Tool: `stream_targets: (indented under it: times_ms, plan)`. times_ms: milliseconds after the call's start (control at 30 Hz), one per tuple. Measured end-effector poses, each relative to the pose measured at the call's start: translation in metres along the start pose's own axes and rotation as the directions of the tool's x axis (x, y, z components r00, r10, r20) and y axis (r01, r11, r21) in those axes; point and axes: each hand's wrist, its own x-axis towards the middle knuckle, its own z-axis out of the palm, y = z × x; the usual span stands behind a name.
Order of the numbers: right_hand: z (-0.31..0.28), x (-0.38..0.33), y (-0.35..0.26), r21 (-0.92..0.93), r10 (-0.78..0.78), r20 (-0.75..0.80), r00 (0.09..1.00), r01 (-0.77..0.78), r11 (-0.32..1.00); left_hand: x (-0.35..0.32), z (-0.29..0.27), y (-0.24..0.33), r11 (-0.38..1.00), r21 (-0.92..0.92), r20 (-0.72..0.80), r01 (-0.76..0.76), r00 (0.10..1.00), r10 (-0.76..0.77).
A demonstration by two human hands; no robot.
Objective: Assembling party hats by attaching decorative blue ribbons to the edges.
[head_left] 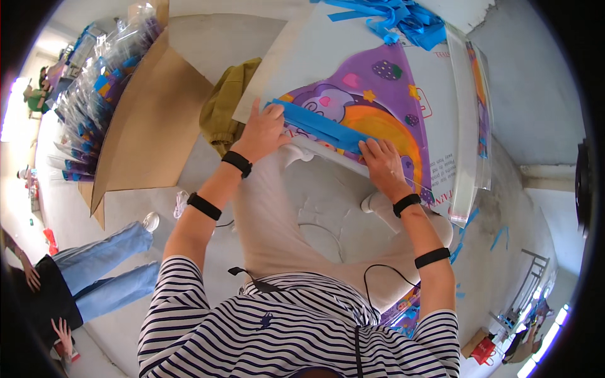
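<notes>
the blue strip (318, 126) lies across the near edge of the purple sheet (400, 72), on a white board (302, 47) in front of the person. the left hand (261, 131) grasps the strip's left end, its index finger stretched forward; the right hand (384, 167) grasps the right end with bent fingers. how the thumbs sit underneath is hidden. the strip looks light, thin and soft, perhaps a bit slippery, and likely to sag or crease if held at one end only; both ends seem the best hold. the sheet looks thin and bendy, better taken by its edges. more blue ribbon (409, 22) lies heaped at the far side.
</notes>
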Motion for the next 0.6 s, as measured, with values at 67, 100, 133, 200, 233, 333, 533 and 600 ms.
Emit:
stream_targets:
  times_ms: [67,100,133,200,233,333,533,600]
  plan:
    - [0.001,-0.001,-0.001,-0.020,0.018,0.007,1.000,-0.018,1.000,0.002,-0.003,-0.004,0.999,-0.012,0.070,-0.039,0.997,0.040]
    - [0.000,-0.003,-0.001,-0.034,0.025,0.010,1.000,-0.025,0.999,0.003,-0.004,-0.004,0.999,0.016,0.075,-0.036,0.997,0.034]
    - [0.002,-0.006,0.001,-0.039,0.034,0.012,0.999,-0.034,0.999,0.005,-0.007,-0.004,0.998,0.046,0.080,-0.032,0.996,0.028]
    - [0.007,-0.012,0.003,0.018,0.075,-0.010,0.997,-0.074,0.997,0.009,-0.011,-0.001,0.998,0.046,0.085,-0.033,0.996,0.029]
    - [0.007,-0.012,0.003,0.017,0.080,-0.008,0.997,-0.080,0.997,0.009,-0.012,-0.001,0.998,0.054,0.093,-0.022,0.996,0.017]
    - [0.009,-0.013,0.002,0.012,0.098,-0.005,0.995,-0.098,0.995,0.011,-0.009,0.000,0.988,0.135,0.039,-0.075,0.997,0.070]
    - [0.006,-0.009,0.005,0.063,0.120,-0.038,0.992,-0.118,0.991,0.017,0.005,0.004,0.995,0.093,-0.006,0.031,1.000,-0.030]
    - [0.005,-0.006,0.008,0.039,0.111,-0.040,0.993,-0.109,0.993,0.021,0.002,0.006,0.998,0.053,-0.004,0.046,0.999,-0.046]
